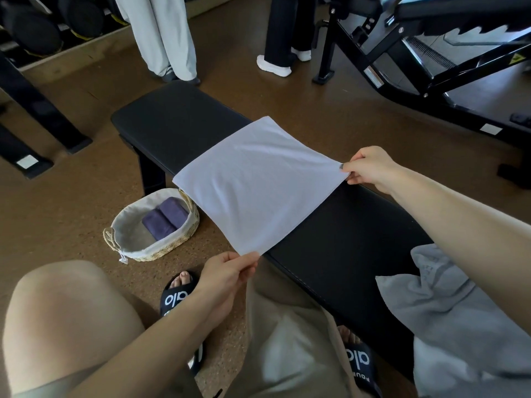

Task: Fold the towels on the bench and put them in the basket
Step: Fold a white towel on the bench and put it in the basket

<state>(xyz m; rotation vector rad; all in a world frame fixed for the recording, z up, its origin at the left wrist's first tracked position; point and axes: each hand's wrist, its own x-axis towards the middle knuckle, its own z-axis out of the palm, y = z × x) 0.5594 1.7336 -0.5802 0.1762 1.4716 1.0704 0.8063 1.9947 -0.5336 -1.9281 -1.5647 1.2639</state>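
Both hands pinch corners of the white towel [258,182], left hand [227,271] near, right hand [370,168] far, spreading it flat across the black tabletop [178,119]. Purple towels [166,219] sit folded in the basket [178,239] on the floor, grey towel [448,311] beside.

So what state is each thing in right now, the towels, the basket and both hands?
white towel: spread flat across the bench, held by two corners
left hand: pinches the near corner
right hand: pinches the right corner
grey towel: crumpled, unfolded, on the bench's near end
basket: on the floor, upright
purple towels: folded, inside the basket
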